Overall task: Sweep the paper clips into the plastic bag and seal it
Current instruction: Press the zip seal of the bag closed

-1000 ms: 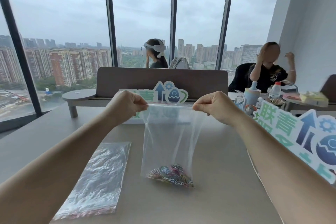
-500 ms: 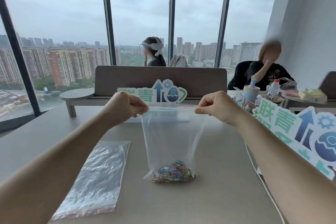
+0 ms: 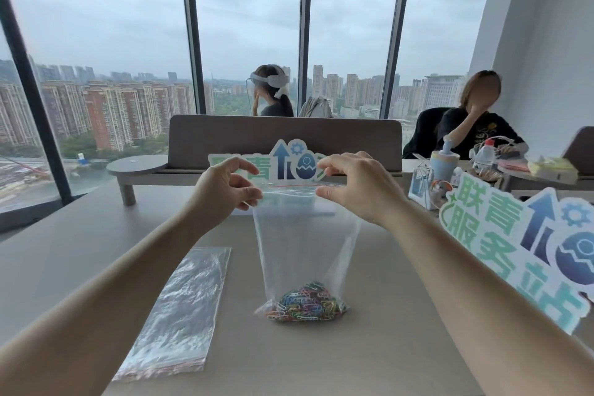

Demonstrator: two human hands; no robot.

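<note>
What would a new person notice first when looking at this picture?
First, the clear plastic bag held upright over the middle of the table, its top edge pinched between the left hand and the right hand. Next, the heap of coloured paper clips lying in the bottom of the bag. To the left, a stack of empty bags lies flat on the table.

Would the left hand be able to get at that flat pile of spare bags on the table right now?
Probably yes, once it lets go: the left hand pinches the plastic bag top, and the spare bags lie uncovered below its forearm, with nothing between.
</note>
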